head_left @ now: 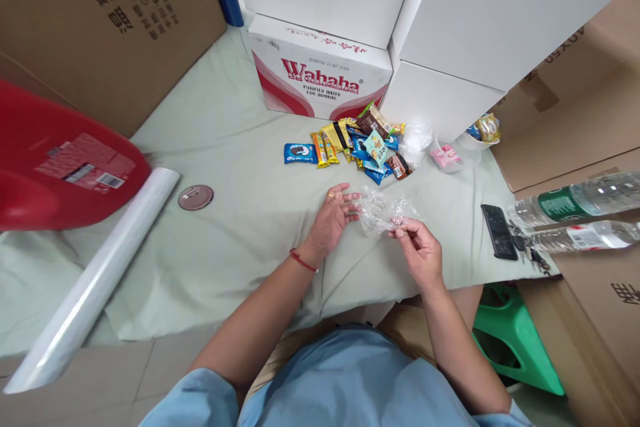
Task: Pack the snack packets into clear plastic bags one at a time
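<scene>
Both hands hold a crumpled clear plastic bag [381, 211] just above the pale green cloth [235, 240]. My left hand [334, 217] grips the bag's left edge; a ring and a red wrist string show. My right hand [419, 247] pinches its right side, where something small and pink shows. Beyond the bag lies a pile of wrapped snacks [367, 143], with a blue packet [300, 153] at its left end.
A Wahaha water carton [320, 73] and white boxes [450, 20] stand behind the snacks. At left are a white roll [100, 277], a round metal lid [195, 197] and a red container [55, 160]. At right lie a phone [499, 231], keys, two water bottles [575, 217], a green stool [520, 340].
</scene>
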The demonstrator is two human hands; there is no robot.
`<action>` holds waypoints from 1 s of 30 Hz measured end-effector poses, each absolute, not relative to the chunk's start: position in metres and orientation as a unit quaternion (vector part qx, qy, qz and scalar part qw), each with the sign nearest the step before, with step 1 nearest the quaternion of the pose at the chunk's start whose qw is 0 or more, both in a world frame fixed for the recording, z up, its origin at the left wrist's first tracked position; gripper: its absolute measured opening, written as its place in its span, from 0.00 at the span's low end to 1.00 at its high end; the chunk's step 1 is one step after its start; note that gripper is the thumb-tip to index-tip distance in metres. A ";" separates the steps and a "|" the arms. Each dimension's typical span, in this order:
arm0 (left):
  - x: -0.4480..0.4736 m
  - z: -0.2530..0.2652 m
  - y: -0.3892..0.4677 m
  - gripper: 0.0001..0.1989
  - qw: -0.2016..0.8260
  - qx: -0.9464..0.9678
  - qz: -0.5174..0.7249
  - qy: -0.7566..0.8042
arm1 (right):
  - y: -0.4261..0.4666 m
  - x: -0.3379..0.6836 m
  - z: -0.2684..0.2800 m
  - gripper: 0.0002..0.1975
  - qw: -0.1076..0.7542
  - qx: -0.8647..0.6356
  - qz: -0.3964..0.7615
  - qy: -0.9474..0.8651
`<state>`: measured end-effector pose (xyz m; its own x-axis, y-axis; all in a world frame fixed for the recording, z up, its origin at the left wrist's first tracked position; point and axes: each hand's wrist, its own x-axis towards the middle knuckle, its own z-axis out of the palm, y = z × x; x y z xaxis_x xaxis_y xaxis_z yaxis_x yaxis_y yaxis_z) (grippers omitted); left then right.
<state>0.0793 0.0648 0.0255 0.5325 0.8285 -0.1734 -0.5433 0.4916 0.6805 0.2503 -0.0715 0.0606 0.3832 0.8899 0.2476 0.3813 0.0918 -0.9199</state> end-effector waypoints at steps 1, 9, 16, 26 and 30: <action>0.079 0.025 0.066 0.34 0.810 0.301 0.424 0.270 | -0.073 0.249 0.062 0.05 0.516 -0.625 0.210 -0.546; 0.080 0.020 0.062 0.36 0.681 0.457 0.415 0.393 | -0.081 0.235 0.052 0.12 0.370 -0.551 0.109 -0.740; 0.077 0.020 0.061 0.13 0.640 0.515 0.414 0.392 | -0.083 0.235 0.049 0.12 0.350 -0.551 0.122 -0.747; 0.076 0.013 0.062 0.09 0.532 0.561 0.510 0.379 | -0.072 0.276 0.057 0.16 0.533 -0.705 0.281 -0.373; 0.076 0.022 0.055 0.10 0.477 0.624 0.513 0.347 | -0.054 0.274 0.066 0.28 0.564 -0.676 0.324 -0.345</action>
<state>0.0757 0.0545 0.0225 0.2331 0.9221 0.3087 -0.0556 -0.3043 0.9510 0.2740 -0.0541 0.0658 0.5520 0.8324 -0.0493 0.1004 -0.1250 -0.9871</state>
